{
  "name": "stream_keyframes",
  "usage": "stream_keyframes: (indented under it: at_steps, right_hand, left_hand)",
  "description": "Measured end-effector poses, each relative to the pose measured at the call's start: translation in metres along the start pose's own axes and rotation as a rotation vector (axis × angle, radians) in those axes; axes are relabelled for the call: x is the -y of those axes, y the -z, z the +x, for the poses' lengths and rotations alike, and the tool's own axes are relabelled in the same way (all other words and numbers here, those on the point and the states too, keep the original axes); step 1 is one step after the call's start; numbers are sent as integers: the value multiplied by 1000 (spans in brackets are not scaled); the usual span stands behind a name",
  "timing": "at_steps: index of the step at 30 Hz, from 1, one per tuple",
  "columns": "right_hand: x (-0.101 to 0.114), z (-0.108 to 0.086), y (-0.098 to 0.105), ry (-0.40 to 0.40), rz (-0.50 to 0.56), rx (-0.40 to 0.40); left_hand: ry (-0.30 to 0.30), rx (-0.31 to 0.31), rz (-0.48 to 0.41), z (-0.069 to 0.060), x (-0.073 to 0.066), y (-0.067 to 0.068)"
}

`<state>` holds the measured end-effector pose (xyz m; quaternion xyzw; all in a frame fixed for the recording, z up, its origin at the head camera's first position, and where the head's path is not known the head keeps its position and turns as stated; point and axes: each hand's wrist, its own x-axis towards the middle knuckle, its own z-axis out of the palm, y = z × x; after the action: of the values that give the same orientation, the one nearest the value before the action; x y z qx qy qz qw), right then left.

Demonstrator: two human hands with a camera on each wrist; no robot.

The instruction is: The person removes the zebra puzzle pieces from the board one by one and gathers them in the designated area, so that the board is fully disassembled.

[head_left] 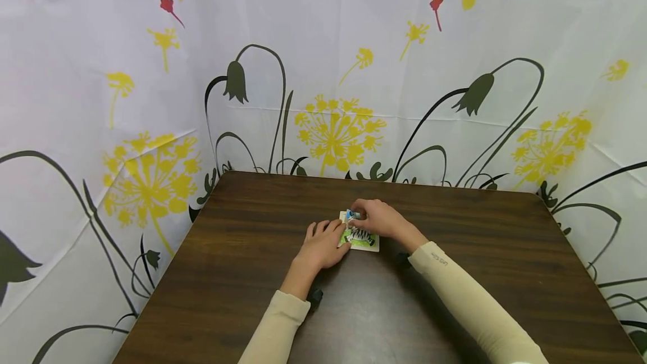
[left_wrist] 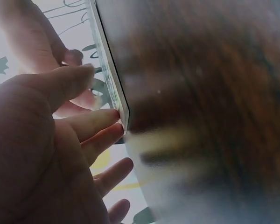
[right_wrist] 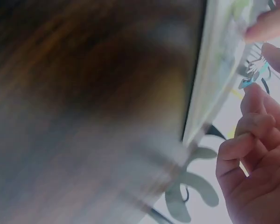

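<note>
A small zebra picture puzzle board (head_left: 373, 245) lies on the table, white-rimmed with a green and striped picture. My left hand (head_left: 322, 246) rests at its left side. In the left wrist view, two fingertips of that hand (left_wrist: 46, 126) touch the edge of the board (left_wrist: 123, 105), and the other fingers are spread past its corner. Over the upper part of the board, my right hand (head_left: 381, 219) pinches a small puzzle piece (head_left: 350, 215) with blue and striped parts. The right wrist view shows this piece (right_wrist: 253, 74) between thumb and finger, tilted and off the board.
The dark brown wooden table (head_left: 455, 274) extends around the board on all sides. Behind it hangs a white cloth (head_left: 313, 16) printed with flowers. A dark wrist device (head_left: 314, 297) sits under the left wrist.
</note>
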<state>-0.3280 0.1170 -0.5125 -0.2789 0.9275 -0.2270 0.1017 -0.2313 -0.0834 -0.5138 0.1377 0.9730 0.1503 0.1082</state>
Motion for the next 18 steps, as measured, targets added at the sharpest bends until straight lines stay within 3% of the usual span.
stream_keyframes:
  at_steps: [11, 18]
  right_hand:
    - [-25, -24, 24, -75, 82, -90]
    - [-48, -40, 36, -137, 73, -84]
  left_hand:
    - [1, -41, 67, -2, -2, 0]
    - [-2, -55, 73, -1, -2, 0]
